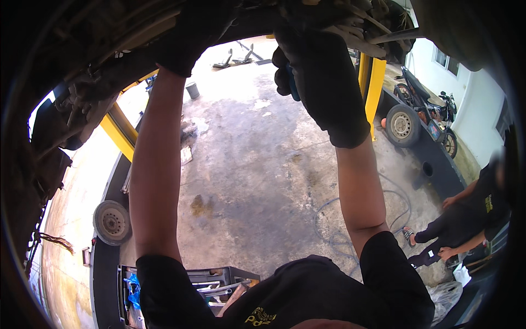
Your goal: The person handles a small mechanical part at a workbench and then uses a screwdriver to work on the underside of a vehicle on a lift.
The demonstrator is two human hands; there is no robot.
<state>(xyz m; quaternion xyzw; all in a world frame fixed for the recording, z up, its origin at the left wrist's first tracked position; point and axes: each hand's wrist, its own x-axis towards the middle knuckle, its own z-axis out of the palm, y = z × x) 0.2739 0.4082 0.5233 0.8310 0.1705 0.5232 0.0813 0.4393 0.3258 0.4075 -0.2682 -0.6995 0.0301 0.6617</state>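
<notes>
Both my arms reach up to the dark underside of a raised vehicle [394,36]. My right hand [329,82], in a black glove, has its fingers curled round a slim blue thing [293,83], perhaps a handle; only a sliver of it shows. Further left, my left hand [194,41], also black-gloved, is up against the dark parts. Its fingers melt into the shadow, so I cannot make out what they touch. Where the blue thing ends is hidden behind the right glove.
Yellow lift posts [375,88] stand on both sides. A wheel [402,126] leans at right near a motorcycle [449,118], another wheel [112,222] at left. A tool tray [222,274] is below me. A hose [323,233] lies coiled near another person [466,214] at right.
</notes>
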